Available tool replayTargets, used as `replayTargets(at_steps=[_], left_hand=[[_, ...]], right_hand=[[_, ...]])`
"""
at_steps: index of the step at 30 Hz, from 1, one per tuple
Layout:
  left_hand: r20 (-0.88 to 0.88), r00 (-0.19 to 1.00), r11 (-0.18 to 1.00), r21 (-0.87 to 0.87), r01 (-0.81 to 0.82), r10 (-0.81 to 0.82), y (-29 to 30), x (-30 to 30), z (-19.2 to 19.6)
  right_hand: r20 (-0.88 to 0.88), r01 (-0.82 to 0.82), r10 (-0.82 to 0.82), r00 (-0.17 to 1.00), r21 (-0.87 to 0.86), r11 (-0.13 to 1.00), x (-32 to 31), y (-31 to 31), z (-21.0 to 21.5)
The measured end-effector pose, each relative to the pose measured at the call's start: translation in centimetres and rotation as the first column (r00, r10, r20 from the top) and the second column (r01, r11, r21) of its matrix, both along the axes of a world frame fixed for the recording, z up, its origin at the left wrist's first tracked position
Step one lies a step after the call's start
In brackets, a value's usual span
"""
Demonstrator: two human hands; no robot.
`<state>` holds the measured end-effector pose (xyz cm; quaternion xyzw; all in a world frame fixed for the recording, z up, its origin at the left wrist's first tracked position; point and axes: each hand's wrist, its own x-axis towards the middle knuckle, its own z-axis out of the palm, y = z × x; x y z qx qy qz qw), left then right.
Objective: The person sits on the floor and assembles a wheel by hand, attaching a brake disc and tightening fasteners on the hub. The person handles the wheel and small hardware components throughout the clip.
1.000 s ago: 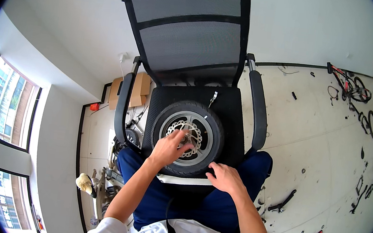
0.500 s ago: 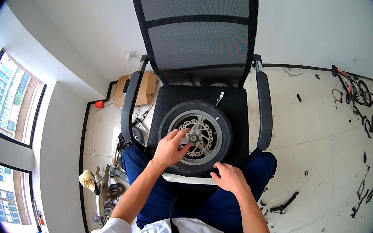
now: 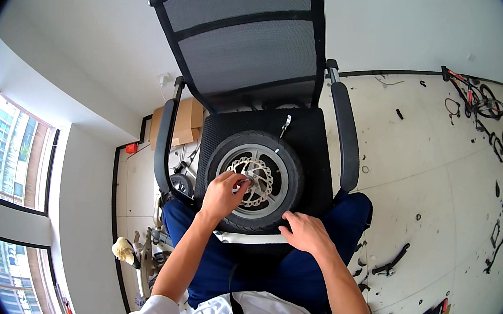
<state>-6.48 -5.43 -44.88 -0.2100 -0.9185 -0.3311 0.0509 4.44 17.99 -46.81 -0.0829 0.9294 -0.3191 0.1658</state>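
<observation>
A small spoked wheel with a black tyre (image 3: pixel 291 207) lies flat on the black seat of an office chair (image 3: pixel 319 146). Its silver perforated brake disc (image 3: pixel 263 197) faces up, with the axle at its middle. My left hand (image 3: pixel 223 196) reaches over the disc, and its thumb and fingertips close around the axle end, largely hiding it. By the tyre's near right edge is my right hand (image 3: pixel 308 232), its fingers apart and its fingertips at the rubber. Behind the wheel, a short silver tool (image 3: pixel 286 125) rests on the seat.
Chair armrests (image 3: pixel 343 137) flank the wheel, and the mesh backrest (image 3: pixel 249 44) rises behind. A cardboard box (image 3: pixel 188 121) and scooter-like parts stand at left. On the floor at right are a crank arm (image 3: pixel 391 260), a red-and-black bicycle (image 3: pixel 473 96) and scattered small parts.
My left hand's fingers have closed in on the axle end from a looser spread over the disc. My right hand stays by the tyre edge. The whole view has shifted slightly.
</observation>
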Motion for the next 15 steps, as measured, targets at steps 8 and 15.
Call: replayTargets(at_steps=[8, 15], left_hand=[[0.025, 1.0, 1.0, -0.012, -0.007, 0.008, -0.5, 0.6, -0.1], [-0.101, 0.994, 0.999, -0.008, 0.045, -0.046, -0.1, 0.8, -1.6]], right_hand=[[-0.008, -0.003, 0.003, 1.0, 0.004, 1.0, 0.0, 0.1, -0.1], [0.003, -0.006, 0.006, 1.0, 0.006, 1.0, 0.0, 0.0, -0.2]])
